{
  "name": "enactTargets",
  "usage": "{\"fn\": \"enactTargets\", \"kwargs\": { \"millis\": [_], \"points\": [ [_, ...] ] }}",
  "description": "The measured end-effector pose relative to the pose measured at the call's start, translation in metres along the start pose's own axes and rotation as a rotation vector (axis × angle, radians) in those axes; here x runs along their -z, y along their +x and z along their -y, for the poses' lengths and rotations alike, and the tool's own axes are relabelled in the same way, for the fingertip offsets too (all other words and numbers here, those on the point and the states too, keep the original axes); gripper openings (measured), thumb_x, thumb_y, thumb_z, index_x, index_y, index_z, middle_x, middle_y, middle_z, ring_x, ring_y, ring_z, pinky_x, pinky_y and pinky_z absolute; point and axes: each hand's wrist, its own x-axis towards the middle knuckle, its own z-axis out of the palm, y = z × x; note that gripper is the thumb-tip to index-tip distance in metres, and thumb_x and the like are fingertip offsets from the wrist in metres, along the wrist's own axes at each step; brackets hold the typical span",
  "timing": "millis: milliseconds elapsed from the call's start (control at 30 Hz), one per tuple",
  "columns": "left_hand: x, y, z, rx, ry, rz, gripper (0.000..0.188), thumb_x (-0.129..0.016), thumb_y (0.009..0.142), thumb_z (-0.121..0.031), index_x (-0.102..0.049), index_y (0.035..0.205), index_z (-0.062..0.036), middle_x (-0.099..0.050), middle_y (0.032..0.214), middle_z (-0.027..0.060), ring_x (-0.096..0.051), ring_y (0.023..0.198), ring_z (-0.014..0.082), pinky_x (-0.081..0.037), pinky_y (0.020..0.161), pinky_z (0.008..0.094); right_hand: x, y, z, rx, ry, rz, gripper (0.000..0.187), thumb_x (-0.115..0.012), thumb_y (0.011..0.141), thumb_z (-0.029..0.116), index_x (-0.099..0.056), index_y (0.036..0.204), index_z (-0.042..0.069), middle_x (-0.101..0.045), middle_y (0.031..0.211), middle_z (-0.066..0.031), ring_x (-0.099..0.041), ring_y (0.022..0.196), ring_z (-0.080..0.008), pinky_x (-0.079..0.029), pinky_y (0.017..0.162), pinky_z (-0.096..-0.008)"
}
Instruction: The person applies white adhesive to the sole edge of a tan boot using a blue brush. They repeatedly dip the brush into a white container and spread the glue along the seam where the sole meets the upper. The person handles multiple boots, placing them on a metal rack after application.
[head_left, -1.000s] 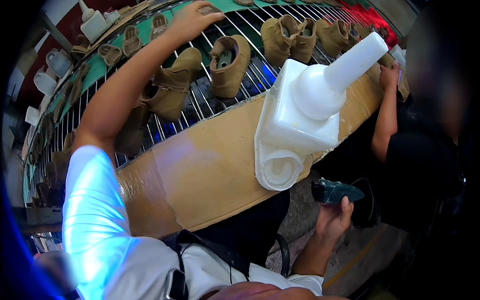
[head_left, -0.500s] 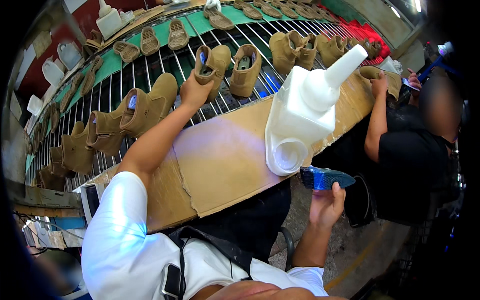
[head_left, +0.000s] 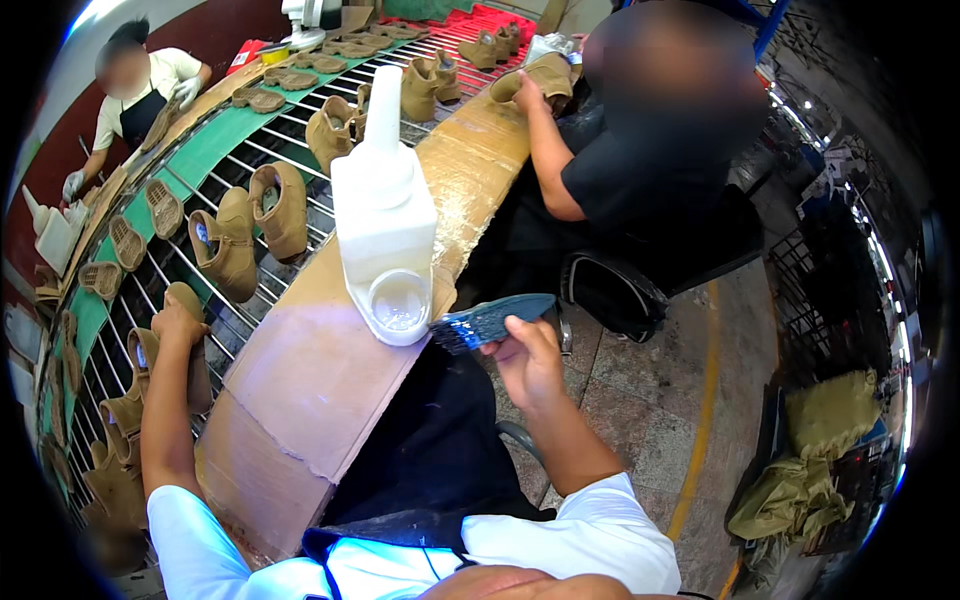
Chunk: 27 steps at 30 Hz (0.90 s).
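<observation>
My left hand (head_left: 178, 325) is closed over the toe of a tan ankle boot (head_left: 200, 375) on the metal rack. Between the thumb and fingers of my right hand (head_left: 530, 360) is a blue brush (head_left: 500, 318) with a flat handle. Its wet-looking bristles point left, close to the round cup at the foot of a white squeeze bottle (head_left: 385, 215) with a long spout. Whether the bristles touch the cup I cannot tell. Two more tan boots, one (head_left: 228, 245) beside the other (head_left: 280, 210), stand past my left hand.
Cardboard (head_left: 300, 350) covers the bench edge under the bottle. Shoe soles (head_left: 128, 243) line a green strip (head_left: 205, 155) behind the rack. A co-worker in black (head_left: 650, 150) handles a boot at right; another person in gloves (head_left: 150, 85) is at far left.
The view has swung right. My left hand has let go of one boot and moved to another farther left. My right hand keeps the brush, now nearer the bottle's cup.
</observation>
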Motion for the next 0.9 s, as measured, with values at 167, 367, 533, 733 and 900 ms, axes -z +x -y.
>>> {"fn": "enactTargets", "kwargs": {
  "millis": [167, 367, 533, 733, 900],
  "points": [
    [0.003, 0.002, 0.009, -0.008, -0.138, -0.027, 0.121, -0.075, 0.060, -0.047, 0.003, 0.145, -0.0086, -0.063, 0.110, 0.0154, -0.062, 0.099, 0.0296, -0.049, 0.083, 0.0383, -0.006, -0.005, 0.005, 0.000, 0.038, 0.054, 0.013, -0.055, 0.086, 0.016, -0.058, 0.088, 0.003, -0.062, 0.081, -0.0069, -0.056, 0.070, -0.0139, -0.044, 0.066, -0.0267],
    [0.045, -0.084, 0.049, -0.099, -0.524, -0.401, 0.113, -0.075, 0.061, -0.031, -0.001, 0.146, -0.0174, -0.056, 0.118, 0.0201, -0.059, 0.102, 0.0350, -0.048, 0.083, 0.0401, -0.005, 0.000, 0.013, 0.006, 0.042, 0.062, 0.014, -0.056, 0.087, 0.018, -0.058, 0.089, 0.004, -0.061, 0.080, -0.0048, -0.055, 0.069, -0.0120, -0.043, 0.066, -0.0253],
    [0.073, -0.175, 0.060, -0.429, -0.978, -0.984, 0.107, -0.076, 0.059, -0.009, -0.014, 0.146, -0.0167, -0.040, 0.137, 0.0224, -0.044, 0.121, 0.0386, -0.037, 0.100, 0.0400, -0.013, 0.018, -0.005, -0.015, 0.015, 0.007, 0.013, -0.062, 0.085, 0.015, -0.057, 0.092, 0.005, -0.061, 0.082, -0.0032, -0.056, 0.070, -0.0112, -0.047, 0.063, -0.0246],
    [0.027, -0.230, 0.036, -0.534, -1.312, -0.867, 0.115, -0.086, 0.056, -0.018, -0.012, 0.141, -0.0005, -0.036, 0.133, 0.0200, -0.038, 0.123, 0.0283, -0.031, 0.104, 0.0384, -0.013, 0.048, -0.019, 0.235, -0.326, -0.124, 0.011, -0.066, 0.082, 0.009, -0.060, 0.088, 0.002, -0.061, 0.078, -0.0033, -0.055, 0.066, -0.0104, -0.045, 0.061, -0.0239],
    [-0.014, -0.251, -0.010, -0.547, -1.367, -0.694, 0.128, -0.091, 0.047, -0.027, -0.007, 0.140, 0.0011, -0.032, 0.133, 0.0167, -0.040, 0.120, 0.0267, -0.036, 0.100, 0.0382, -0.013, 0.058, -0.027, 0.406, -0.899, -0.038, 0.015, -0.066, 0.082, 0.009, -0.060, 0.089, -0.003, -0.063, 0.084, -0.0045, -0.056, 0.070, -0.0088, -0.045, 0.065, -0.0222]
  ]
}}
